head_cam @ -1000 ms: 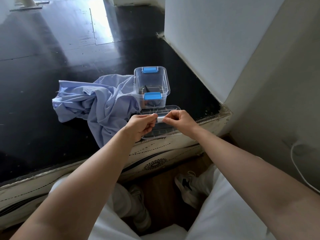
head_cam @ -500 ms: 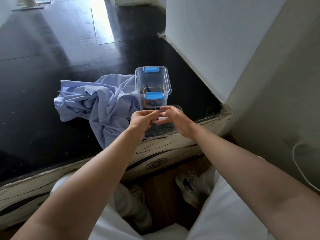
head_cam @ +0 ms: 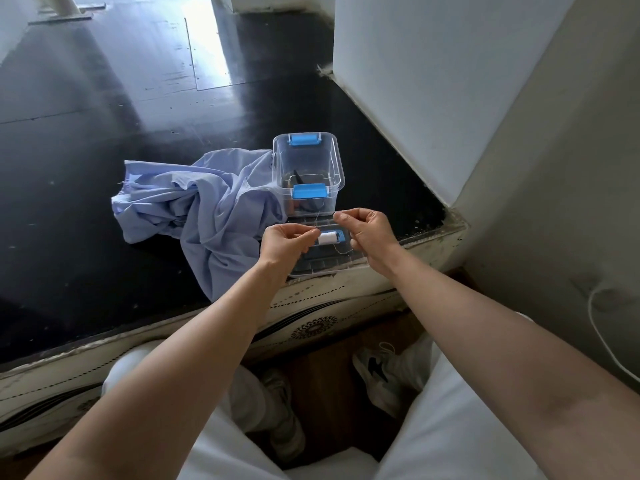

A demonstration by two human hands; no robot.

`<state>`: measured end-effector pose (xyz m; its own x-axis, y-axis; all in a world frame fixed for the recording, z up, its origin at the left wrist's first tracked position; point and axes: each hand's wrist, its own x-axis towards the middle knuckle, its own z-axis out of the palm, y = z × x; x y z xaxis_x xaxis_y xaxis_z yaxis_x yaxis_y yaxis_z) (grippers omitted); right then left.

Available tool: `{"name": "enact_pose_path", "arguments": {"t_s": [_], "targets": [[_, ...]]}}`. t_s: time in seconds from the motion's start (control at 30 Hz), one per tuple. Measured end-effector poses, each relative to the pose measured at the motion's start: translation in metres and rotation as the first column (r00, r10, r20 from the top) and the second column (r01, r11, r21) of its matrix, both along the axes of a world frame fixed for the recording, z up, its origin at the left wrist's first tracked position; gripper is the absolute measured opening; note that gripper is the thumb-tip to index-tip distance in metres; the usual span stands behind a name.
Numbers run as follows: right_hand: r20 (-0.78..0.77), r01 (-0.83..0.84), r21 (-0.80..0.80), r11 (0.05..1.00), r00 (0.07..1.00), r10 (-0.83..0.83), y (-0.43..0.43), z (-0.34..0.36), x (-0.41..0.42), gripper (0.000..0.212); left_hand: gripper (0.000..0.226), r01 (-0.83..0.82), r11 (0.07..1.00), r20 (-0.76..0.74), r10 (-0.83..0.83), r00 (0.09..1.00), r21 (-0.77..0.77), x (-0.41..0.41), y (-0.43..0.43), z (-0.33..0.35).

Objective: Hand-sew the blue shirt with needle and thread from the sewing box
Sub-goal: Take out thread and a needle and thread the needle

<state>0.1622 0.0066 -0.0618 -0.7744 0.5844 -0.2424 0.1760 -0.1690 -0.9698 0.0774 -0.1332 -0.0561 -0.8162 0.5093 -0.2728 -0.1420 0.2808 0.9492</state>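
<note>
Stage: drawing thread, just in front of sewing box (head_cam: 308, 168). Left hand (head_cam: 285, 242) pinching white spool (head_cam: 326, 238) at its end; right hand (head_cam: 369, 233) pinching fine thread (head_cam: 341, 251) beside it. Blue shirt (head_cam: 204, 209) crumpled left of box, untouched. Recommended: steady the spool, pull off a generous length evenly, keep clear of tangles, then cut.

The black tabletop (head_cam: 104, 116) is shining glossy; the blue cloth shirt (head_cam: 207, 216) is looking matt, the clear plastic sewing box (head_cam: 308, 161) smooth.
</note>
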Motion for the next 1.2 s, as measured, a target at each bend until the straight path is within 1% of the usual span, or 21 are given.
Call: {"name": "enact_pose_path", "arguments": {"t_s": [0.07, 0.17, 0.33, 0.43, 0.53, 0.63, 0.77, 0.87, 0.97, 1.1, 1.2], "targets": [[-0.009, 0.03, -0.008, 1.0, 1.0, -0.03, 0.001, 0.0, -0.001, 0.019, 0.009, 0.048, 0.999, -0.044, -0.049, 0.998, -0.024, 0.001, 0.0, 0.0], [0.001, 0.009, 0.013, 1.0, 1.0, -0.009, -0.001, 0.0, -0.002, 0.025, 0.012, 0.108, 0.994, -0.071, -0.11, 0.991, -0.03, 0.004, 0.001, 0.003], [-0.005, -0.039, 0.004, 0.999, 0.999, 0.039, -0.002, 0.0, 0.001, 0.02, 0.018, 0.126, 0.991, -0.06, -0.128, 0.99, -0.035, 0.004, -0.001, 0.003], [0.018, -0.047, 0.049, 0.998, 0.999, 0.046, -0.002, 0.0, 0.003, 0.019, 0.019, 0.135, 0.989, -0.066, -0.139, 0.988, -0.062, 0.004, -0.003, 0.0], [0.033, -0.064, 0.115, 0.991, 0.998, 0.06, -0.004, 0.0, 0.003, 0.013, 0.013, 0.145, 0.985, -0.186, -0.16, 0.969, -0.094, 0.004, -0.001, -0.003], [0.023, -0.098, 0.13, 0.987, 0.995, 0.096, -0.006, 0.002, 0.004, 0.008, 0.006, 0.101, 0.989, -0.273, -0.127, 0.953, -0.109, 0.003, 0.002, -0.003], [0.019, -0.092, 0.138, 0.986, 0.996, 0.091, -0.004, 0.001, 0.006, 0.01, 0.006, 0.122, 0.984, -0.245, -0.151, 0.958, -0.131, 0.002, 0.002, 0.0], [0.016, -0.052, 0.143, 0.988, 0.999, 0.05, -0.001, 0.0, 0.009, 0.009, 0.005, 0.095, 0.992, -0.177, -0.109, 0.978, -0.085, 0.002, -0.001, 0.0], [0.033, -0.084, 0.131, 0.988, 0.996, 0.08, 0.001, 0.001, 0.012, 0.008, 0.007, 0.059, 0.998, -0.115, -0.062, 0.991, -0.034, 0.002, -0.003, -0.001], [0.04, -0.146, 0.144, 0.979, 0.989, 0.142, 0.001, 0.0, 0.012, 0.008, 0.008, 0.037, 0.999, -0.121, -0.036, 0.992, 0.001, 0.002, -0.002, -0.002], [0.042, -0.175, 0.172, 0.969, 0.984, 0.17, 0.001, 0.001, 0.012, 0.007, 0.006, 0.045, 0.999, -0.177, -0.039, 0.983, 0.03, 0.003, -0.002, 0.0]]}}
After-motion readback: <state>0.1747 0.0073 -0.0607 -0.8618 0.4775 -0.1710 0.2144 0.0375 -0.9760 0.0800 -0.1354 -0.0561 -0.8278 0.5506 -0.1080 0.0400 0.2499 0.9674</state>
